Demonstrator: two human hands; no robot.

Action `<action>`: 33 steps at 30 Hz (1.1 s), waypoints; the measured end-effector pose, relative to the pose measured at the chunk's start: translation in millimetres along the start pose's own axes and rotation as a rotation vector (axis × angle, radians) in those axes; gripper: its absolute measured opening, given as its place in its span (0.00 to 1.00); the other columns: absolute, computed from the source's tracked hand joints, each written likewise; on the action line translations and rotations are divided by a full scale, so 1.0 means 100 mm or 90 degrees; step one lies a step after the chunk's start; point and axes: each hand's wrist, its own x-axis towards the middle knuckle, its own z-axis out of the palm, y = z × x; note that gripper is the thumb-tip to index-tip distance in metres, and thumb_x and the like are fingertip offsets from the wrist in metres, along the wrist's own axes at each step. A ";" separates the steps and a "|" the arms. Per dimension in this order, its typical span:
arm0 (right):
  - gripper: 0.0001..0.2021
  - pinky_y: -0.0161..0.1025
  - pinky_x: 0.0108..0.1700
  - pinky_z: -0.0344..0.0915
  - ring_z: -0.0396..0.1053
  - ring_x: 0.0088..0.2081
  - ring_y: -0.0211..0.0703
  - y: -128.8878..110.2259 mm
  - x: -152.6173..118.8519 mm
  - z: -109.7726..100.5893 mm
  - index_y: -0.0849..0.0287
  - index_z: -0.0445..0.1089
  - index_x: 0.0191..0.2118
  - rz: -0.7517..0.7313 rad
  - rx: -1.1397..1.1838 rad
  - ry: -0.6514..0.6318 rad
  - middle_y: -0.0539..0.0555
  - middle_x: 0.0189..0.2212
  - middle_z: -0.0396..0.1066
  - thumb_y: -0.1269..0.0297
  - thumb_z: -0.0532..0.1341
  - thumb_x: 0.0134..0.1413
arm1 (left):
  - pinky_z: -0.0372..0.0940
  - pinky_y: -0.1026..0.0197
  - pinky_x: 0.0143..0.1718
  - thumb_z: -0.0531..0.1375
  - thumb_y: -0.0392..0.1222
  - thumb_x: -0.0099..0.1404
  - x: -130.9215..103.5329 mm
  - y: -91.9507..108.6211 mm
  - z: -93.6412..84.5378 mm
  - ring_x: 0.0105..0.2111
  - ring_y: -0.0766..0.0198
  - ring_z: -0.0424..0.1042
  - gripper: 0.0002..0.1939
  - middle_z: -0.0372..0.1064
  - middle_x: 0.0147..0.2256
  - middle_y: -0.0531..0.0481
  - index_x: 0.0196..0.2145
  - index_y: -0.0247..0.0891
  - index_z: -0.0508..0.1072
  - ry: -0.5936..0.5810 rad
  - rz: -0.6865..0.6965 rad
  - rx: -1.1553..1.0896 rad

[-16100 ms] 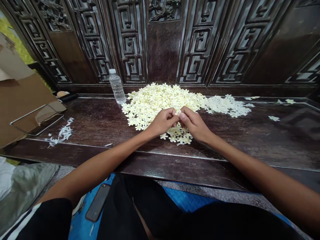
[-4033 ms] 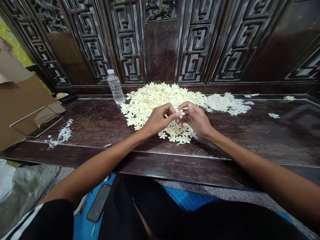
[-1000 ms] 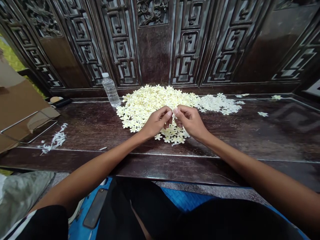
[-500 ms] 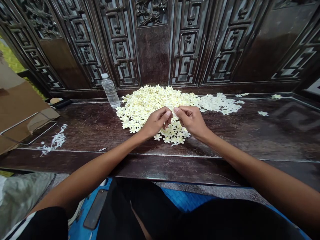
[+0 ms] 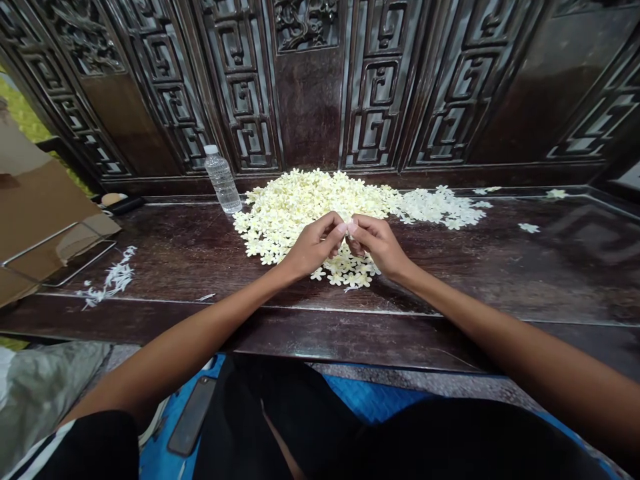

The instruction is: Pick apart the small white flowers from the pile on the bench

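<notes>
Over the front of a heap of pale yellow and white five-petalled flowers, my two hands meet at the fingertips. My left hand is closed in a pinch, thumb against the forefinger. My right hand is pinched the same way, its thumb tip touching or nearly touching the left thumb. Whatever lies between the fingertips is too small and too covered to make out. Some flowers show below the hands, on the dark wooden bench.
A clear water bottle stands left of the heap. Thin white scraps lie farther left, near a cardboard box and wire frame. Flatter white flowers spread rightward. A carved wooden back rises behind. Below lies a phone.
My hands have come closer, and the fingertips that were slightly apart now meet. The right hand has shifted a little left and down. The flower heap looks the same.
</notes>
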 end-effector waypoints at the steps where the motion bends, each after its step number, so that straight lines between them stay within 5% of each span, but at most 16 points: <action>1: 0.28 0.38 0.25 0.55 0.55 0.21 0.37 0.00 0.00 0.00 0.55 0.62 0.27 0.007 0.007 -0.006 0.46 0.20 0.59 0.34 0.62 0.63 | 0.67 0.65 0.30 0.58 0.64 0.73 0.00 0.00 0.00 0.26 0.69 0.67 0.23 0.65 0.28 0.54 0.37 0.39 0.66 -0.004 -0.002 -0.004; 11: 0.26 0.40 0.33 0.53 0.57 0.30 0.40 -0.07 -0.02 -0.02 0.55 0.59 0.31 -0.081 -0.301 -0.004 0.48 0.26 0.59 0.36 0.54 0.70 | 0.63 0.64 0.28 0.56 0.61 0.75 -0.02 0.05 -0.02 0.26 0.69 0.63 0.22 0.61 0.28 0.54 0.36 0.38 0.68 -0.012 0.022 0.024; 21: 0.28 0.41 0.31 0.48 0.54 0.25 0.39 -0.14 -0.01 -0.01 0.56 0.58 0.26 -0.129 -0.340 0.064 0.48 0.21 0.57 0.40 0.53 0.73 | 0.58 0.64 0.29 0.52 0.58 0.78 -0.02 0.05 -0.03 0.25 0.69 0.60 0.20 0.60 0.25 0.55 0.36 0.39 0.67 -0.024 0.055 0.066; 33: 0.26 0.41 0.33 0.53 0.58 0.29 0.41 -0.11 0.00 -0.01 0.55 0.59 0.30 -0.077 -0.288 0.011 0.49 0.26 0.61 0.39 0.52 0.73 | 0.61 0.63 0.28 0.56 0.60 0.76 0.01 0.03 -0.04 0.25 0.69 0.62 0.22 0.61 0.26 0.54 0.34 0.38 0.67 0.015 0.024 0.075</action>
